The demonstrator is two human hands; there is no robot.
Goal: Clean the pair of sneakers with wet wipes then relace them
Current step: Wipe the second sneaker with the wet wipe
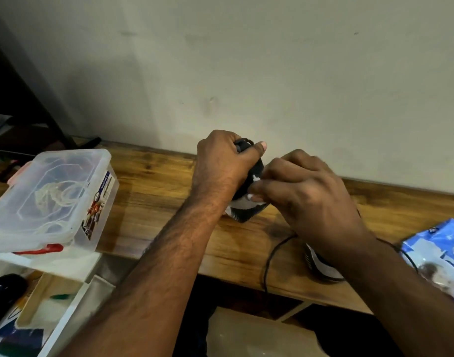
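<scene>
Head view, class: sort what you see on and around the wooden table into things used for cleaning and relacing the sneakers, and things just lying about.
Part of the job:
- black sneaker, gripped by the left hand
- white wet wipe, pinched by the right hand
- second sneaker
- blue wipes pack
- black lace

Lying about:
- clear plastic box
- white organiser tray

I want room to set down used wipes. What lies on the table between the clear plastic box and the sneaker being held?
In the head view, only bare wood lies between the clear box and the held sneaker.
</scene>
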